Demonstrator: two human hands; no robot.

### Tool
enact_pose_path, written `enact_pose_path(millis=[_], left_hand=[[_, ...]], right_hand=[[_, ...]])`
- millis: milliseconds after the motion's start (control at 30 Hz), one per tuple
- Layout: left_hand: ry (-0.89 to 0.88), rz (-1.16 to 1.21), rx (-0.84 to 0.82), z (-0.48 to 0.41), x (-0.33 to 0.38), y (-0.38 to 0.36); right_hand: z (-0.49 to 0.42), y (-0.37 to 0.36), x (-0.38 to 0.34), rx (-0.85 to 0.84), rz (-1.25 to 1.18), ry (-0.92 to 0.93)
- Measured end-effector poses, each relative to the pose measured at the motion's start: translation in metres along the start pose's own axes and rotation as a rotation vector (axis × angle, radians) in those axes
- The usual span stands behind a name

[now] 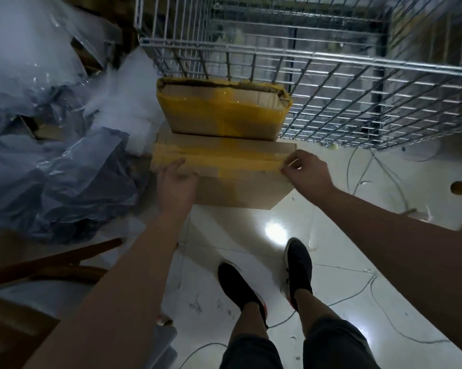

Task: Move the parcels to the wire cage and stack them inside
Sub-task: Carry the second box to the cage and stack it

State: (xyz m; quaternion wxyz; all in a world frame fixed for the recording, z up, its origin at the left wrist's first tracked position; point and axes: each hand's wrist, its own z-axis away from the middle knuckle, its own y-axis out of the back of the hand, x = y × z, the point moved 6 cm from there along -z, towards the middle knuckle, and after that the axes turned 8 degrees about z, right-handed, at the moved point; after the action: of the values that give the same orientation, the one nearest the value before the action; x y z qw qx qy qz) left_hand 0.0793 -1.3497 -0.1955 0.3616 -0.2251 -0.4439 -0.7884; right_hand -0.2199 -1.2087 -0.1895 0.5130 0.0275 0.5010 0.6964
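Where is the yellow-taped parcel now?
The yellow-taped parcel sits mid-frame in the head view, atop the larger box held by left hand and right hand, just before the wire cage.

Crumpled grey plastic bags (pixel 65 182) heaped at left; glossy white tiled floor (pixel 251 235) strewn with thin cables (pixel 348 169) at right; brown wooden bars (pixel 51 265) at lower left.

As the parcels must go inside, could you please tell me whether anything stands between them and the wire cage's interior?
Only the wire cage's near mesh wall, just beyond the stacked parcels; they likely must clear its top rail. Nothing else visible intervenes.
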Motion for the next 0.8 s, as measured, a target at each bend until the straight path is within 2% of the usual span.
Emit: enact_pose_path(millis=[100, 233, 500, 667, 800], left_hand=[[0.063, 0.058, -0.082, 0.019, 0.011, -0.008], [-0.001, 0.05, -0.149, 0.055, 0.05, -0.008], [-0.34, -0.155, -0.283, 0.164, 0.191, 0.026], [-0.503, -0.147, -0.337, 0.233, 0.276, 0.027], [-0.57, -0.09, -0.448, 0.282, 0.329, 0.0]], right_hand=[[0.02, 0.003, -0.024, -0.058, 0.018, 0.041], [0.056, 0.024, -0.055, -0.093, -0.009, 0.084], [0.155, 0.137, -0.094, -0.141, -0.12, 0.072], [0.218, 0.225, -0.082, -0.038, -0.227, 0.008], [0.259, 0.288, -0.052, 0.07, -0.338, -0.04]])
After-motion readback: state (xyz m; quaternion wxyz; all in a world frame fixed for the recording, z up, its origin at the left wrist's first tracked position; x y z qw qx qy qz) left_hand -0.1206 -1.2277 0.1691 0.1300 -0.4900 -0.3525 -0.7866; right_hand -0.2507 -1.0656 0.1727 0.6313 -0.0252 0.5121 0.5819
